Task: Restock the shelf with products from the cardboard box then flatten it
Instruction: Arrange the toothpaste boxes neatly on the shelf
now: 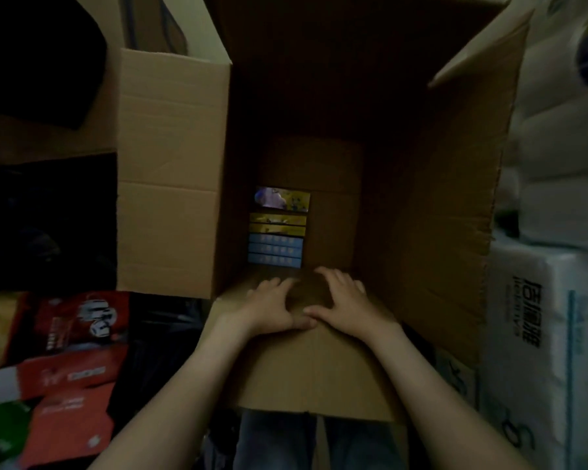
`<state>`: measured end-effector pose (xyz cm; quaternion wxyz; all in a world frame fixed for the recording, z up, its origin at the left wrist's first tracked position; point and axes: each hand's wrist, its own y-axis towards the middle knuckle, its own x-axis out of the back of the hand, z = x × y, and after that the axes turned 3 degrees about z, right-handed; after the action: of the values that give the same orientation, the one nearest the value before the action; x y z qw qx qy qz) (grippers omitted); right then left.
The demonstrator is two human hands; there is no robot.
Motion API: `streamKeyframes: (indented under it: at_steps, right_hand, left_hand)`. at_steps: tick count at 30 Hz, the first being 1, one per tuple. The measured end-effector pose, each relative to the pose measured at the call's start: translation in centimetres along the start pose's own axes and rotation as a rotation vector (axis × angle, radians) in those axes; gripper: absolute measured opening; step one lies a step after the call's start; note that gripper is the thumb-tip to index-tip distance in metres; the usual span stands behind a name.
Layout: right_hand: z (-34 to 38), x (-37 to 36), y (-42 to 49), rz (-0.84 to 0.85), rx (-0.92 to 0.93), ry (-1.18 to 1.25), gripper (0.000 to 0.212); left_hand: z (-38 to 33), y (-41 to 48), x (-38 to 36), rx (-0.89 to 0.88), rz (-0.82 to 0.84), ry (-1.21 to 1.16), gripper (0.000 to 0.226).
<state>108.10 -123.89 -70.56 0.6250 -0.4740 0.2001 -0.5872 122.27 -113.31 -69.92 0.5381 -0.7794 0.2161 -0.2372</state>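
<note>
While the big cardboard box (421,205) fills the view, standing open with its far and right walls tall and dark, most of its floor lies bare. Its left flap (170,171) folds outward and its near flap (313,368) lies out toward the person's legs. White wrapped bundles (540,334) crowd the box's right side and red packages (68,351) litter the floor on the left, so there's little room either way. Down at the bottom, tucked against the left wall, sits a short row of small products (275,232): blue packs nearest, yellow behind, one picture-fronted pack beyond. No shelf in view. Left hand (269,305) and right hand (348,305) both press flat on the near flap at the rim, fingers spread, thumbs meeting, gripping nothing. My read: restocking is nearly done, with the last packs to fetch. The danger is depth, since a long reach could drag the box over, or the flap could spring up once the weight lifts. The packs hug the wall, so fingers get room only from the right, and the dim light could hide a pack
</note>
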Motion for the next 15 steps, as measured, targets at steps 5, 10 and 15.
streamKeyframes:
  at_steps: [5,10,15]
  right_hand:
    - [-0.5,-0.8,-1.2,0.141,-0.090,-0.132,0.068]
    - [0.0,-2.1,-1.5,0.004,-0.034,-0.256,0.053]
    - [0.2,-4.1,-1.5,-0.147,0.080,-0.422,0.034]
  left_hand:
    - [1.2,-1.5,-0.3,-0.010,-0.042,0.231,0.088]
    - [2.1,-1.1,-2.2,-0.060,-0.276,0.344,0.063]
    - [1.7,-0.5,-4.3,-0.107,-0.473,0.454,0.037]
